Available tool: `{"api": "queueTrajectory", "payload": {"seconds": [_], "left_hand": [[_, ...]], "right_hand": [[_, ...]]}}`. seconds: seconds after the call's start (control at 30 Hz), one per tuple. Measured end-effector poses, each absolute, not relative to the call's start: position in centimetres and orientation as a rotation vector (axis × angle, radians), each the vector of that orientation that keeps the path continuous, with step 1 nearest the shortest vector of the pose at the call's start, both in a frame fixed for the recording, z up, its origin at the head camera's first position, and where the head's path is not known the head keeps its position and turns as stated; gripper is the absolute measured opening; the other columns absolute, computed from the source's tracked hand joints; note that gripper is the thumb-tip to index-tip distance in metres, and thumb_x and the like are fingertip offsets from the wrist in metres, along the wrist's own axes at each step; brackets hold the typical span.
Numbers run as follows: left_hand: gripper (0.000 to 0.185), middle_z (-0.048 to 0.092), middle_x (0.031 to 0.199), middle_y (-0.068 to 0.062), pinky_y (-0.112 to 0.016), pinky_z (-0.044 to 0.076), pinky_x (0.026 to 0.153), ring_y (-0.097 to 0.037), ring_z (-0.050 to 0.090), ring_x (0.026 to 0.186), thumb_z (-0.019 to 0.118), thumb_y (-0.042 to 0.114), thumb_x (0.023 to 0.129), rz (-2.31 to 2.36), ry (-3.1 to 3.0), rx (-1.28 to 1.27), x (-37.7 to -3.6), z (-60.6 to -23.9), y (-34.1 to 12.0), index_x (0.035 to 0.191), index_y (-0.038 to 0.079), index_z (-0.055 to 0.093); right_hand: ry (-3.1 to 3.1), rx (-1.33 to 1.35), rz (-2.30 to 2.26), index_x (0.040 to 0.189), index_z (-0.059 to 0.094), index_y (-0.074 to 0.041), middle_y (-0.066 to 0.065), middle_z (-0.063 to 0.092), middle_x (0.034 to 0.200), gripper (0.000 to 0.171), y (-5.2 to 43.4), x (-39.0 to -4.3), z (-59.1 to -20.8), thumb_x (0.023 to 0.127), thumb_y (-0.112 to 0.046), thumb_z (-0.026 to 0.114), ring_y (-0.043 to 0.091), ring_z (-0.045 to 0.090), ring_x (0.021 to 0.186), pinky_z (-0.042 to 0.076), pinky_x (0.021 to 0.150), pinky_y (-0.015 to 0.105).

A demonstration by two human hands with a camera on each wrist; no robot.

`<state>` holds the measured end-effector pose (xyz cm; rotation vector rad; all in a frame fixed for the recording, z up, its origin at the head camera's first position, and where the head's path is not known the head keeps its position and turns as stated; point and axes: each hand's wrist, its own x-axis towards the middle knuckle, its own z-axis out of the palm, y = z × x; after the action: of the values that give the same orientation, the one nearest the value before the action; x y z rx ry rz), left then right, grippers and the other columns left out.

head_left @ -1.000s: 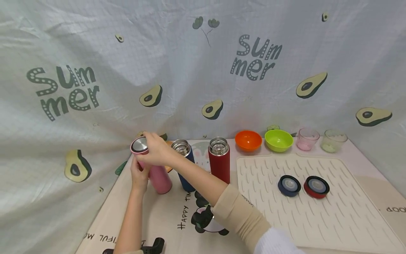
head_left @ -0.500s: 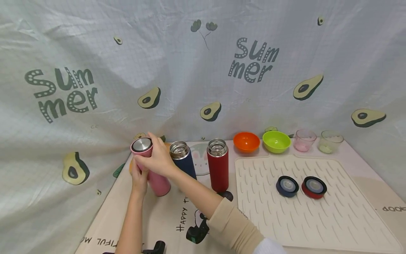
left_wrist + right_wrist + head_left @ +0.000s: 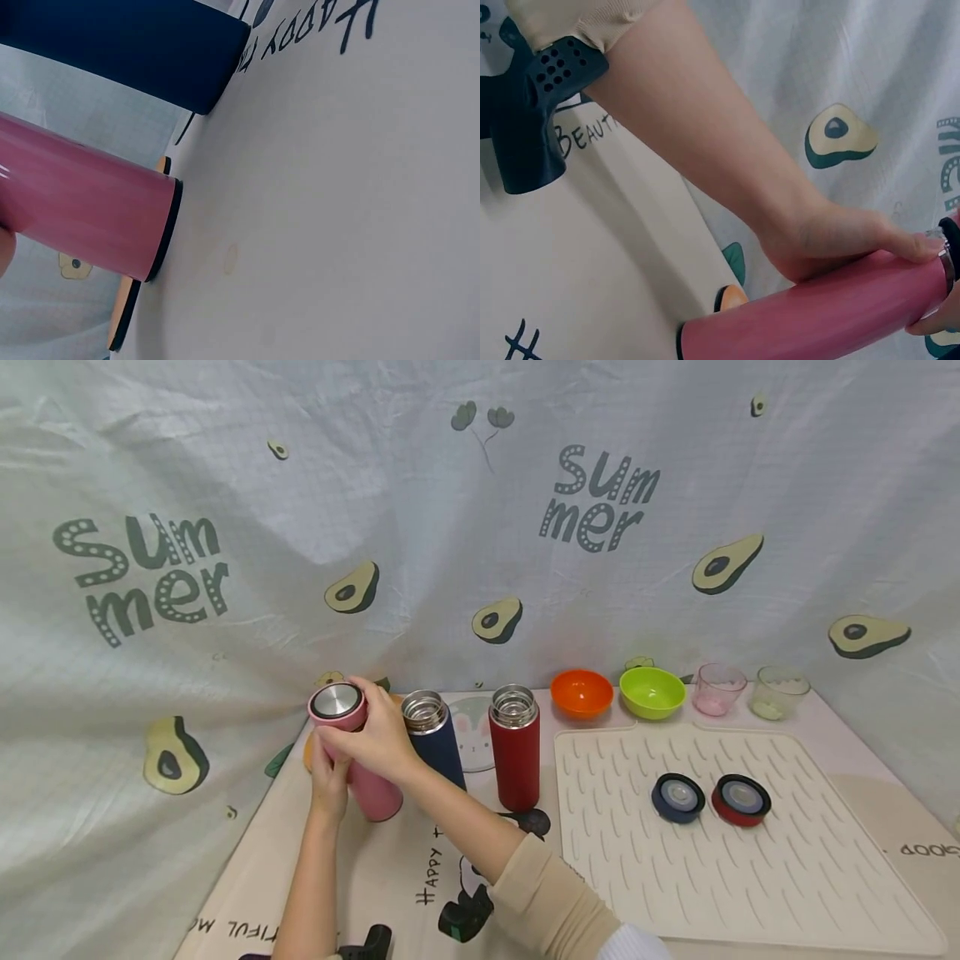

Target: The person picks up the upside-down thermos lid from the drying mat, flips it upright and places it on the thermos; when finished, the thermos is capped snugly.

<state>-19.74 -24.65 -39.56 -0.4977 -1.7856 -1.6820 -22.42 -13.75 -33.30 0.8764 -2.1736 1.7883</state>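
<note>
1. Two hands close around a pink bottle (image 3: 375, 793) at the far left of a table (image 3: 375, 893), its base on the surface.
2. The left hand (image 3: 330, 781) wraps the bottle's upper body, fingers curled; the right hand (image 3: 384, 735) grips the steel-topped pink lid (image 3: 347, 713) at the bottle's mouth, thumb toward the near side.
3. Just to the right stands a blue bottle (image 3: 438, 750), then a red bottle (image 3: 516, 760), both uncapped, steel mouths showing.
4. The table wears a pale cover printed with black lettering, "Happy" among the words, and a rabbit face behind the bottles.
5. On the right, a cream ridged mat (image 3: 675, 885) carries a blue lid (image 3: 678, 798) and a red lid (image 3: 742, 800), side by side.
6. Along the back edge sit an orange bowl (image 3: 582, 700), a green bowl (image 3: 652, 700), a pink glass (image 3: 717, 700) and a greenish glass (image 3: 776, 702).
7. Behind, a creased whitish sheet (image 3: 420, 510) hangs as a wall, printed with avocados and "Summer."
</note>
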Motion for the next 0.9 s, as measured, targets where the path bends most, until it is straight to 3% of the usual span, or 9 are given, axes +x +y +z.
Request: {"api": "queueTrajectory", "payload": {"seconds": [0.23, 0.5, 0.9], "left_hand": [[0.064, 0.042, 0.127, -0.001, -0.019, 0.033, 0.094, -0.015, 0.039, 0.113, 0.054, 0.039, 0.089, -1.722, -1.766, -0.476, -21.2, -41.5, -25.8, 0.135, 0.002, 0.028], [0.060, 0.041, 0.127, -0.001, -0.019, 0.033, 0.094, -0.015, 0.040, 0.113, 0.053, 0.036, 0.091, -1.716, -1.772, -0.489, -21.5, -42.0, -26.1, 0.135, 0.004, 0.028], [0.052, 0.044, 0.121, 0.006, -0.017, 0.034, 0.091, -0.009, 0.042, 0.107, 0.052, 0.031, 0.092, -1.678, -1.754, -0.536, -19.7, -39.7, -24.5, 0.130, 0.002, 0.033]], "right_hand": [[-2.140, 0.853, 1.790, 0.128, 0.044, -0.009, 0.004, 0.050, 0.114, 0.067, -13.9, -22.5, -33.6, 0.072, -0.022, 0.078, 0.009, 0.049, 0.099, 0.044, 0.079, 0.018], [-2.182, 0.874, 1.842, 0.134, 0.039, -0.009, 0.006, 0.052, 0.119, 0.069, -13.9, -22.5, -33.5, 0.076, -0.021, 0.074, 0.010, 0.051, 0.100, 0.045, 0.079, 0.019], [-2.212, 0.874, 1.860, 0.132, 0.040, -0.009, 0.006, 0.054, 0.117, 0.068, -14.2, -22.9, -34.2, 0.075, -0.022, 0.075, 0.008, 0.054, 0.098, 0.045, 0.078, 0.018]]}}
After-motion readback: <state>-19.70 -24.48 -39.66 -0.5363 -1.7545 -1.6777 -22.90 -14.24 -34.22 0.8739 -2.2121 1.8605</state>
